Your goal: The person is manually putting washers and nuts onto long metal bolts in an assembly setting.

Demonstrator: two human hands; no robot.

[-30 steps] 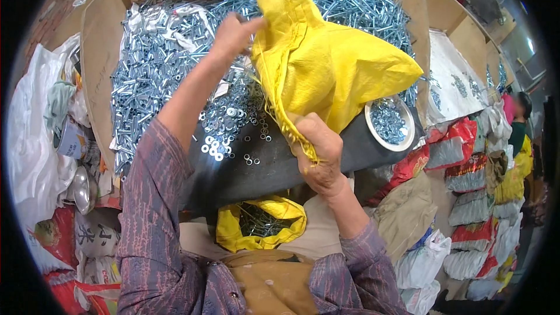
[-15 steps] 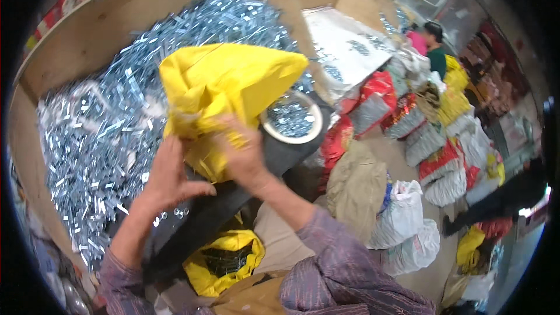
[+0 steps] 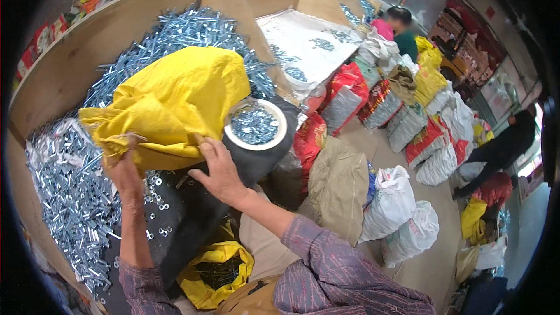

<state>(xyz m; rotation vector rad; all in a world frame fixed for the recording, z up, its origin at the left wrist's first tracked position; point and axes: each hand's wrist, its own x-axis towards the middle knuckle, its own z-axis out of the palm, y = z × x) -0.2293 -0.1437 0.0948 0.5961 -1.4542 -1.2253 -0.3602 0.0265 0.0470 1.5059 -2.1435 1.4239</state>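
Note:
A yellow woven sack [image 3: 181, 93] lies across the near edge of the heaped metal pieces, bulging at its far right. My left hand [image 3: 123, 178] is closed on the sack's gathered left end, where some loose strands show. Along its near edge my right hand [image 3: 220, 172] pinches the fabric between thumb and fingers, the thumb partly apart. Beside the sack, on the right, sits a white-rimmed bowl [image 3: 256, 144] full of small washers or nuts. Loose rings [image 3: 164, 206] are scattered on the black cloth [image 3: 192, 221] below the hands.
Long shiny bolt-like pieces [image 3: 70, 198] fill the wooden-walled bench [image 3: 64, 70]. Near my lap stands an open yellow sack [image 3: 242, 252] with dark pieces inside. Filled white bags [image 3: 394, 198] and a tan sack [image 3: 335, 189] crowd the floor at right. Two people are farther off.
The yellow sack has swung to the left and lies lower, with its gathered end now at the left. Both hands have shifted with it. My view has turned slightly.

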